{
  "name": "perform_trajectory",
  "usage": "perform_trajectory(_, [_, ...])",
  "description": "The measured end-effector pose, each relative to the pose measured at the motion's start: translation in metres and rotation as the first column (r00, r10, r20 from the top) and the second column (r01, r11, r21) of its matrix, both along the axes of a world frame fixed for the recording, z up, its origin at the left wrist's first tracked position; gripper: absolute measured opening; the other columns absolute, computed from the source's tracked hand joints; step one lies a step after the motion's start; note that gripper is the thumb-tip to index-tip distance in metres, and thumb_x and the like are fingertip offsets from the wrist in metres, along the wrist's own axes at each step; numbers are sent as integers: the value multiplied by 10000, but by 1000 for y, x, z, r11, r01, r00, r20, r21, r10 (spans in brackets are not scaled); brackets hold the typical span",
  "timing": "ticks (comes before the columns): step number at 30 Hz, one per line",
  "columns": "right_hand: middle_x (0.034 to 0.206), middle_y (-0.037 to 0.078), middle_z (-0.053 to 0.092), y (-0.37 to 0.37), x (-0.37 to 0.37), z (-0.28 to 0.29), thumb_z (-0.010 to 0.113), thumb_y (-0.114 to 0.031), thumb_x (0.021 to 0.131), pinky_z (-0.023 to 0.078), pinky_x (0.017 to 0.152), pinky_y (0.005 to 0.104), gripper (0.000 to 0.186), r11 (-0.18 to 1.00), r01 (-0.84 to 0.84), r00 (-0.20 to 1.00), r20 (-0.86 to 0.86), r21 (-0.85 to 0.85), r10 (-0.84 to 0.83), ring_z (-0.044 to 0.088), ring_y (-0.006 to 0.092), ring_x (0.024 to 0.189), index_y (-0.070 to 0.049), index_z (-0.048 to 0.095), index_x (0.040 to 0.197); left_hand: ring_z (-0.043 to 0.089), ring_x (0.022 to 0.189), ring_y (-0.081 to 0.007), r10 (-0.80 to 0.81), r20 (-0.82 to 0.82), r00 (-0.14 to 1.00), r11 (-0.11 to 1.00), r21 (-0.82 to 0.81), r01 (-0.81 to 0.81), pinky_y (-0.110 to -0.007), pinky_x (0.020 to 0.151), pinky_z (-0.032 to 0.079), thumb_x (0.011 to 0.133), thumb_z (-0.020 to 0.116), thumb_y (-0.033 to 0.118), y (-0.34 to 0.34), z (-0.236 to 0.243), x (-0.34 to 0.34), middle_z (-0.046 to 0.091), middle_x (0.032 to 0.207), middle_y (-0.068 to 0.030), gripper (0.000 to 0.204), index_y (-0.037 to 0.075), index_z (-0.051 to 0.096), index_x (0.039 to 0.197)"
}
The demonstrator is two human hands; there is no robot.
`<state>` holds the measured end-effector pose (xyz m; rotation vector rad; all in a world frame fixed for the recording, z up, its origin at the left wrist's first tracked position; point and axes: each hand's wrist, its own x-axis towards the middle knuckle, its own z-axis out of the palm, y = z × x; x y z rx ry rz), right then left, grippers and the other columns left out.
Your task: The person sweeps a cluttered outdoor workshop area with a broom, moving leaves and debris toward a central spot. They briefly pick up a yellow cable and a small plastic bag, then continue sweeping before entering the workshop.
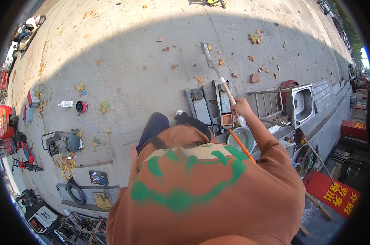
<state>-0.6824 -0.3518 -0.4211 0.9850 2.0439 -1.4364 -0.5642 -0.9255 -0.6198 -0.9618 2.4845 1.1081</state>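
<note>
My right hand (pixel 240 107) is shut on a long pole (pixel 227 92) with a pale wooden handle and a grey-white upper part, which reaches forward over the concrete. Beneath it lie two grey metal floor jacks (pixel 198 104). Just beside them are a pale round basin (pixel 234 141) and an orange pole (pixel 241 145). My left hand (pixel 133 152) hangs low beside my left leg, partly hidden by the brown top; I cannot make out its fingers or whether it holds anything.
A steel sink (pixel 303 104), metal ladder-like frame (pixel 261 104) and red banner (pixel 327 190) line the right. To the left are a compressor (pixel 58 143), black tyre (pixel 76 192), small can (pixel 81 106) and parked scooters (pixel 25 161). A brick (pixel 254 77) and dry leaves lie ahead.
</note>
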Motion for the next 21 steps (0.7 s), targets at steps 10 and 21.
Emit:
perform_trajectory(10, [579,150,588,-6,-107,-48,600,-14,661,453,419,349,102,899,-426,897,176,97,406,601,232,491,84,587,685,276,367,-71,244,163,956,801,521,-294,-226,333,201,957,347,431,30,55,-164,412,521,11,452,23,541,977])
perform_trajectory(21, [684,82,498,-240,-346,8,523,46,761,371,368,208,172,746,-71,976,109,-662,189,462,91,487,86,504,927,293,387,-82,436,181,881,737,490,-466,-243,357,233,949,364,420,-32,49,-210,415,516,5,420,47,554,914])
